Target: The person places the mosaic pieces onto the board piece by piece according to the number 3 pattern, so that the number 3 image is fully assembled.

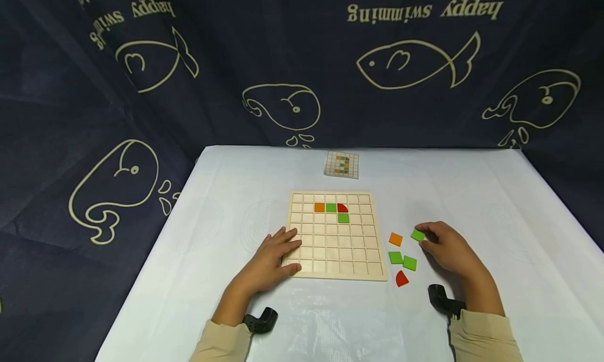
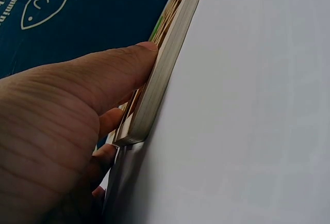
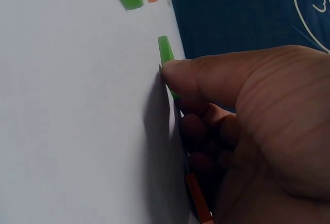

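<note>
My left hand [image 1: 270,260] rests on the left edge of a wooden grid board [image 1: 325,273], its fingers spread and fairly straight. In the left wrist view, the thumb [image 2: 118,72] lies along the board's side [image 2: 167,64]. To the right of the board, my right hand [image 1: 450,249] pinches a green square tile [image 1: 417,234] between thumb and fingers. That tile [image 3: 164,48] is partly covered by the thumb in the right wrist view. On the board lie an orange square [image 1: 319,207], a green square [image 1: 331,207], a red quarter-circle [image 1: 342,208] and another green square [image 1: 343,218].
Between board and right hand lie an orange tile [image 1: 396,239], two green tiles [image 1: 395,258] and a red quarter-circle piece [image 1: 401,278]. Behind the board, a small pattern card [image 1: 342,164] lies on the white-covered table [image 1: 236,178]. A dark printed curtain [image 1: 283,47] stands at the back.
</note>
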`<act>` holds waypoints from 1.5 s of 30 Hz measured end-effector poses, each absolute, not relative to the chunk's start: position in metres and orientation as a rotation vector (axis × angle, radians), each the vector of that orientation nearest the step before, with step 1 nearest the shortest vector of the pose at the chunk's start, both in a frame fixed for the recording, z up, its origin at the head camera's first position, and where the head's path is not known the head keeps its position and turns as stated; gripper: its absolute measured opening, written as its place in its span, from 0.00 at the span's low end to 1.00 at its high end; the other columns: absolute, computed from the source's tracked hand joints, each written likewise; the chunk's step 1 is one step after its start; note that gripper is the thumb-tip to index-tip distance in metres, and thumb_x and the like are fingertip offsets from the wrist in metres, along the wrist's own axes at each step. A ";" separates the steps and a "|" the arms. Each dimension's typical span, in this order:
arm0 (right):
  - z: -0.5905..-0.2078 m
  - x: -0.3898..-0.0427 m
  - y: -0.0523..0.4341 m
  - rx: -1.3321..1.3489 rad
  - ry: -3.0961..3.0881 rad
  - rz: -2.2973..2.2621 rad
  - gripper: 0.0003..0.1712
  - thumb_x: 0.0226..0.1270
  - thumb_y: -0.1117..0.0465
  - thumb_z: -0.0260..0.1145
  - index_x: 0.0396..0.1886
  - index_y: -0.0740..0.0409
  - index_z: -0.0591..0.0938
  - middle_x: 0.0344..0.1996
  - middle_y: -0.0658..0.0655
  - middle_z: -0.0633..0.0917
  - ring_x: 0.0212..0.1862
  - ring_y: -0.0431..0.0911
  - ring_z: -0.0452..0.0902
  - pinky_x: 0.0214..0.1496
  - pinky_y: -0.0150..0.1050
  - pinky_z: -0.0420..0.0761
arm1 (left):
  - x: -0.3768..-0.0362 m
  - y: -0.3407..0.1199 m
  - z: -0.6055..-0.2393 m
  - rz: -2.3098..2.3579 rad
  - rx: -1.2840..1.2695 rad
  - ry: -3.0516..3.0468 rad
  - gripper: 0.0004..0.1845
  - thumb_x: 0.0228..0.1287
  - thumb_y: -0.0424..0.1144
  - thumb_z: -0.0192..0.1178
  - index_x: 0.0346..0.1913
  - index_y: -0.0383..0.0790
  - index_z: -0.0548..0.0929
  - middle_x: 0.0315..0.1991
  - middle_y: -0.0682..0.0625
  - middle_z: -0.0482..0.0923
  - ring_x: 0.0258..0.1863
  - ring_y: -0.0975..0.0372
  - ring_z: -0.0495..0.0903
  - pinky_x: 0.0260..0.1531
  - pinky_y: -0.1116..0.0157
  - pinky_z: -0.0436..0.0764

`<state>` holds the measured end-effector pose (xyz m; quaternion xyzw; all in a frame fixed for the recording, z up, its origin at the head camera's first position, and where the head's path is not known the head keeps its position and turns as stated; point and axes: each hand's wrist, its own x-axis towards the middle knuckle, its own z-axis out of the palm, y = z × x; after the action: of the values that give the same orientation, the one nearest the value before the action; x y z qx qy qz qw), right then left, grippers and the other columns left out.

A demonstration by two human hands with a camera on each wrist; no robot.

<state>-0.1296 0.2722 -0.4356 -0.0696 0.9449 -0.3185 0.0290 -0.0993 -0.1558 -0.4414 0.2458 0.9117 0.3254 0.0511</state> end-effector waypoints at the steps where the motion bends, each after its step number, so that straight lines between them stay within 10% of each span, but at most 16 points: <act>1: -0.436 -0.130 0.272 -0.215 2.915 -0.979 0.19 0.64 0.72 0.65 0.55 0.73 0.78 0.50 0.72 0.78 0.52 0.65 0.74 0.57 0.64 0.72 | -0.099 -0.156 -0.442 0.993 0.752 2.776 0.30 0.64 0.44 0.67 0.67 0.38 0.75 0.74 0.44 0.62 0.76 0.47 0.51 0.71 0.41 0.47; 45: -0.434 -0.129 0.270 -0.253 2.883 -1.028 0.18 0.65 0.73 0.64 0.55 0.72 0.78 0.52 0.72 0.77 0.55 0.66 0.73 0.59 0.63 0.71 | -0.100 -0.155 -0.443 0.998 0.761 2.784 0.31 0.64 0.45 0.67 0.67 0.37 0.76 0.74 0.44 0.63 0.76 0.47 0.52 0.71 0.41 0.48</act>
<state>-0.1286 0.2703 -0.4340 -0.0823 0.9381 -0.3345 0.0351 -0.0997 -0.1553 -0.4429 0.2489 0.9108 0.3264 0.0438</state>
